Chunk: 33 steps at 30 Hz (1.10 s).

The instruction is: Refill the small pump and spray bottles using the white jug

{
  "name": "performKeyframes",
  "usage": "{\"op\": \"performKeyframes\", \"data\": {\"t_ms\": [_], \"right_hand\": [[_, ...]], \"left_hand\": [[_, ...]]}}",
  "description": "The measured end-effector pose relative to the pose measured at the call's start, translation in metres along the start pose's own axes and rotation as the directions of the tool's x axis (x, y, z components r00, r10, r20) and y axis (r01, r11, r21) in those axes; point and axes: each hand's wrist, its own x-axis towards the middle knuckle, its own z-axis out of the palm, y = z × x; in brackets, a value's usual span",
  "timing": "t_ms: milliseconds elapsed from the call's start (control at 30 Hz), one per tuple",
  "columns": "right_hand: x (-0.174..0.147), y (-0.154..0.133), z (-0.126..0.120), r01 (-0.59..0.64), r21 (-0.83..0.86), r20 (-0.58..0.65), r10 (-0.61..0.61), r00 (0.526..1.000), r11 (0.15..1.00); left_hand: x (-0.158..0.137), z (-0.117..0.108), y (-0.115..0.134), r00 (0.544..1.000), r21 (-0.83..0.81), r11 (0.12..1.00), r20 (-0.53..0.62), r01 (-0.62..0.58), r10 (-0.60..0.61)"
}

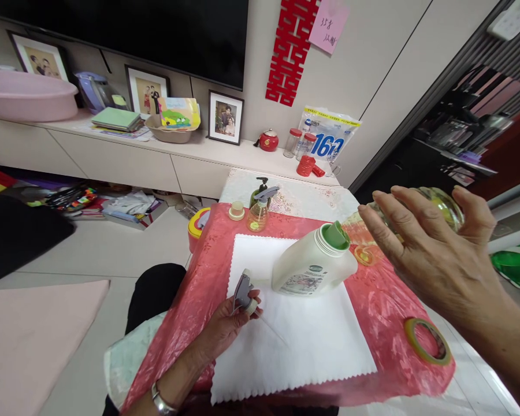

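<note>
My left hand (230, 326) is closed around a grey spray trigger head (243, 292), whose thin dip tube points down to the right over the white cloth (303, 346). On the right, my right hand (437, 242) grips a clear bottle (359, 230) tipped on its side, with yellowish liquid inside. Its narrow end lies by the green spout (335, 236) of a large white detergent jug (314, 268); whether they touch I cannot tell. The jug stands on the cloth, leaning to the right. My fingers hide much of the bottle.
Red plastic sheeting (190, 323) covers the table. At its far side are a small spray bottle (258, 218), a dark pump bottle (260, 188) and a pale cap (236, 210). A tape roll (428, 341) lies at right. Behind runs a low cabinet (130, 164) with frames and jars.
</note>
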Motion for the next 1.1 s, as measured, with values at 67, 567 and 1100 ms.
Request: {"op": "performKeyframes", "data": {"t_ms": [67,567,1100], "right_hand": [[-0.005,-0.001,0.002,-0.063,0.023,0.053,0.061,0.997,0.998],[-0.12,-0.107,-0.004,-0.447,0.673,0.406,0.211,0.889,0.59],[-0.12,-0.204,-0.004,-0.687,0.653,0.66,0.205,0.723,0.319]], "left_hand": [[0.0,0.001,0.001,1.0,-0.001,1.0,0.001,-0.002,0.002],[-0.006,0.044,0.058,0.943,-0.098,0.977,-0.295,-0.188,0.151],[-0.013,0.067,0.051,0.953,0.045,0.981,-0.235,-0.187,0.193]]}}
